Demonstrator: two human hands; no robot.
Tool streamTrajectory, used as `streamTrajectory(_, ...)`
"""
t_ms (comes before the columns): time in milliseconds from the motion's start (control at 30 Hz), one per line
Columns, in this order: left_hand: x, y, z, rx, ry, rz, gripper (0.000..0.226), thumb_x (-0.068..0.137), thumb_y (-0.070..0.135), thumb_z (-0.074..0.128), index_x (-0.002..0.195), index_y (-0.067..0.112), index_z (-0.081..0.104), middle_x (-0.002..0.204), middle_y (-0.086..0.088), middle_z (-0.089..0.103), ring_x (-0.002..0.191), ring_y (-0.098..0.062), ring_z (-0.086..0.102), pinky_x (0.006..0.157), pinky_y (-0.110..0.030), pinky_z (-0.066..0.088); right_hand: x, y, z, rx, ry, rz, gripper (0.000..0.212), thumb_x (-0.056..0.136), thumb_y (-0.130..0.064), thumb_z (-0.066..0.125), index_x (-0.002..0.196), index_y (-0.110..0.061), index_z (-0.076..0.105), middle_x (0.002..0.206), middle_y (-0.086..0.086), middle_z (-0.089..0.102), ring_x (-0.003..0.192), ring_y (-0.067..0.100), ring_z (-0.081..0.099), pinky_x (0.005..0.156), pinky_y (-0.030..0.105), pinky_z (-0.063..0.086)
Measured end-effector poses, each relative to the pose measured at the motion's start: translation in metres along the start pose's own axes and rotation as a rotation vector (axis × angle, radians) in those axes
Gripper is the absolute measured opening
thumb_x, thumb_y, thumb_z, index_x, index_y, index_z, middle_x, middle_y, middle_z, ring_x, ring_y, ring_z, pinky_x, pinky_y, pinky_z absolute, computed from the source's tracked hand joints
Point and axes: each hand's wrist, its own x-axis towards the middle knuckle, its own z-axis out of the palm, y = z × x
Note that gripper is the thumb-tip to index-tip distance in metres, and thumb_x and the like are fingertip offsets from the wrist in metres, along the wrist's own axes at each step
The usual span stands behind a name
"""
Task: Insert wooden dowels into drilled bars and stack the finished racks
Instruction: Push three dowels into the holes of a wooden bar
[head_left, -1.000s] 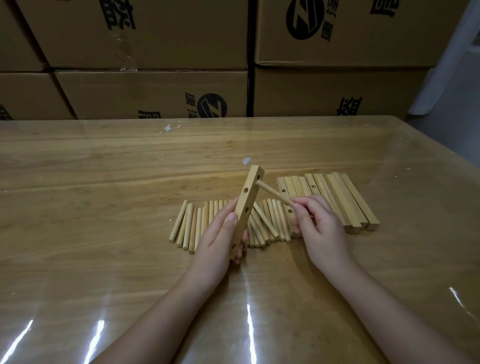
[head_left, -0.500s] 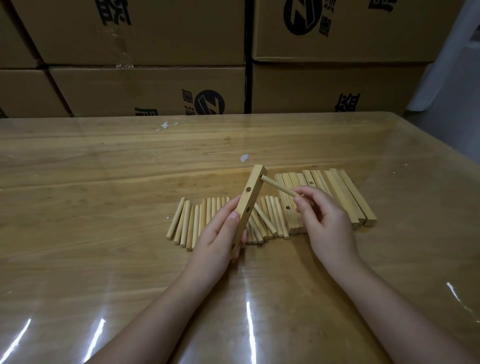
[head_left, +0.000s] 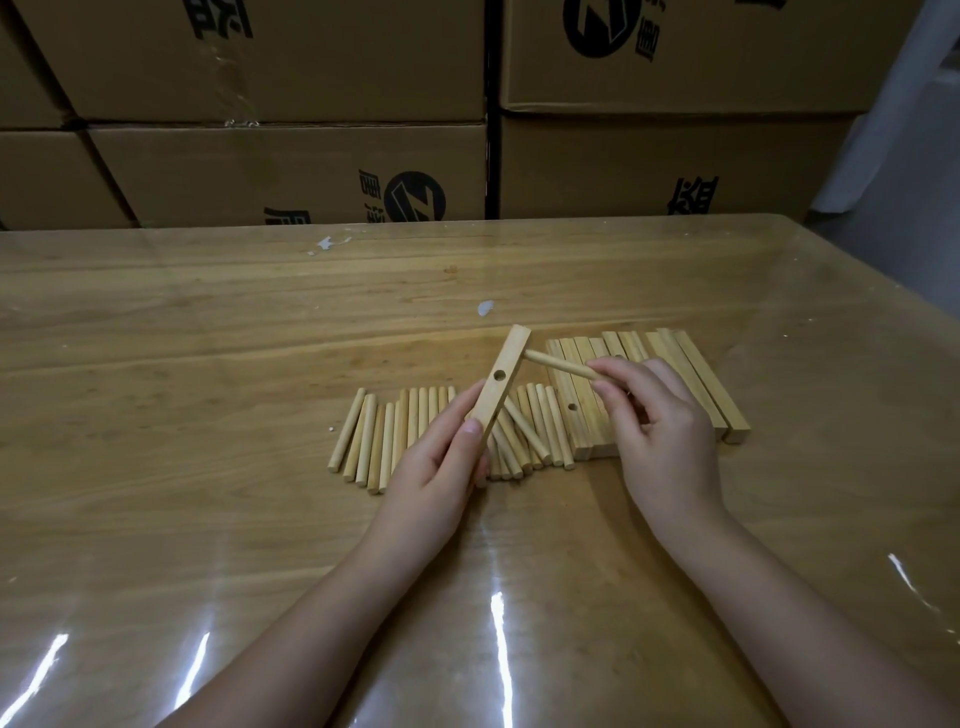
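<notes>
- Head view: left hand grips the lower half of a drilled bar, thumb on the near face and fingers wrapped behind. The bar stands tilted, top leaning away and right.
- Right hand pinches one dowel by its outer end, thumb against fingertips. The dowel's other end meets the bar's right face near the top. Can't tell how deep it sits.
- The bar is over mid-table, above the loose dowels and just left of the spare bars. No finished rack in view.
- Risk: the dowel comes in at an angle to the bar, so it looks likely to bind or chew the hole edge unless squared up first.
- Risk: the grip is low and the push lands high, so the bar can lever round in the hand.
- Risk: the bar's foot is down among round stock on a glossy surface. It can skid and send the loose dowels rolling.
- Risk: a fingertip pinch at the far end gives little control, so the dowel may slip under force.
- Materials: the bar is pale, square-section wood with flat faces, one through hole showing mid-length.
- Dowels are the same pale wood, smooth, round and short.
- The table is grained wood under a shiny clear cover that throws glare streaks. Printed cardboard boxes are stacked behind.
</notes>
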Motion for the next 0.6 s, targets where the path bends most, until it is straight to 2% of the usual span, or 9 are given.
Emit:
streamTrajectory(167, -0.0003, 0.0010, 0.0004, -0.008, -0.024, -0.013, 0.034, 0.099, 0.027, 0.037, 0.127, 0.044, 0.047, 0.061, 0.013, 0.047, 0.056, 0.001, 0.045, 0.053, -0.011, 0.038, -0.0007, 0.0015, 0.0019, -0.006, -0.011, 0.010, 0.023, 0.091, -0.011, 0.055, 0.111, -0.011, 0.066, 0.089, -0.002, 0.059, 0.070, 0.012, 0.055, 0.053, 0.035, 0.049)
streamTrajectory(267, -0.0008, 0.0035, 0.0011, -0.010, -0.027, -0.008, 0.036, 0.095, 0.033, 0.038, 0.128, 0.044, 0.047, 0.060, 0.012, 0.047, 0.056, -0.001, 0.045, 0.053, -0.013, 0.039, -0.0008, 0.0030, 0.0026, -0.001, -0.015, 0.025, 0.023, 0.092, -0.013, 0.054, 0.112, -0.012, 0.065, 0.089, -0.005, 0.058, 0.068, 0.008, 0.053, 0.053, 0.028, 0.047)
streamTrajectory(600, -0.0022, 0.0009, -0.0015, 0.018, -0.027, -0.019, 0.035, 0.100, 0.030, 0.040, 0.131, 0.045, 0.047, 0.059, 0.010, 0.047, 0.057, -0.003, 0.046, 0.051, -0.017, 0.040, -0.0001, 0.0032, 0.0021, 0.011, -0.026, 0.052, 0.021, 0.091, -0.010, 0.056, 0.109, -0.011, 0.066, 0.087, -0.009, 0.058, 0.077, 0.003, 0.054, 0.058, 0.012, 0.042)
